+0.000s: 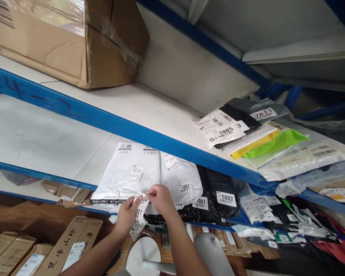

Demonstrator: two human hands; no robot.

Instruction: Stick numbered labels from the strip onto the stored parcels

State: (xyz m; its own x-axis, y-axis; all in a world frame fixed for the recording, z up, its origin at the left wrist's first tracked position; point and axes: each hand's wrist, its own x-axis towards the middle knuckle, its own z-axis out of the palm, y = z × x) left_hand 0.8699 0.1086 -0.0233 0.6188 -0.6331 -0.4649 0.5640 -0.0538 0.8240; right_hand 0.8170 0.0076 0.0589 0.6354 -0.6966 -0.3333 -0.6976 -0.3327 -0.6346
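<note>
A strip of white number labels [138, 218] hangs from my hands in front of the middle shelf. My left hand [127, 214] pinches the strip along its left side, near the top. With finger and thumb, my right hand [160, 198] grips the top right corner, partly covering the uppermost number. Just behind my hands lies a large white mailer bag [132, 165] with a shipping label. Beside it sits a second white parcel [182, 178] tagged 1002. Farther right are a black bubble-wrapped parcel [186, 214] tagged 1001 and a dark parcel [221, 180] tagged 5002.
A big cardboard box [60, 42] stands on the upper shelf, behind the blue shelf edge [103, 124]. Right of it is a pile of parcels, including one labelled 7005 [221, 128]. Cardboard boxes [74, 245] stand lower left. A round white stool-like disc [145, 253] is below my hands.
</note>
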